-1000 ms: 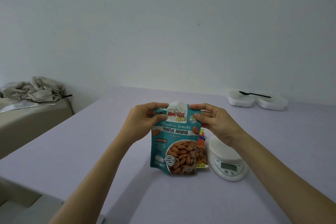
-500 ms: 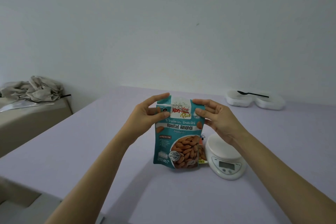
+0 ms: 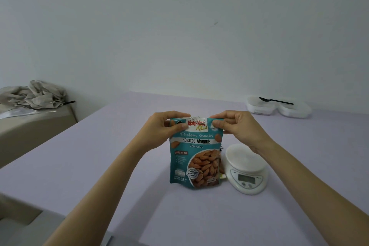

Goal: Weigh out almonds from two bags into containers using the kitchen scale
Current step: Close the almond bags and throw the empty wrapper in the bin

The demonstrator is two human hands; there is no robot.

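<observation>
A teal bag of roasted almonds [image 3: 194, 156] hangs upright above the lilac table [image 3: 119, 156]. My left hand [image 3: 161, 128] pinches its top left corner and my right hand [image 3: 237, 128] pinches its top right corner. A second almond bag [image 3: 221, 168] shows only as a sliver behind the first one's right edge. The white kitchen scale [image 3: 246, 169] sits just right of the bags with its display blank. Two white containers [image 3: 278, 108] stand at the far right of the table, and a black spoon [image 3: 275, 101] lies across them.
A beige sofa arm [image 3: 34, 126] with crumpled grey cloth [image 3: 34, 94] on it stands left of the table. The wall runs close behind the table's far edge.
Both hands have shifted their hold up to the bag's top corners, fingers now curled in a pinch. The bag has stayed in about the same place.
</observation>
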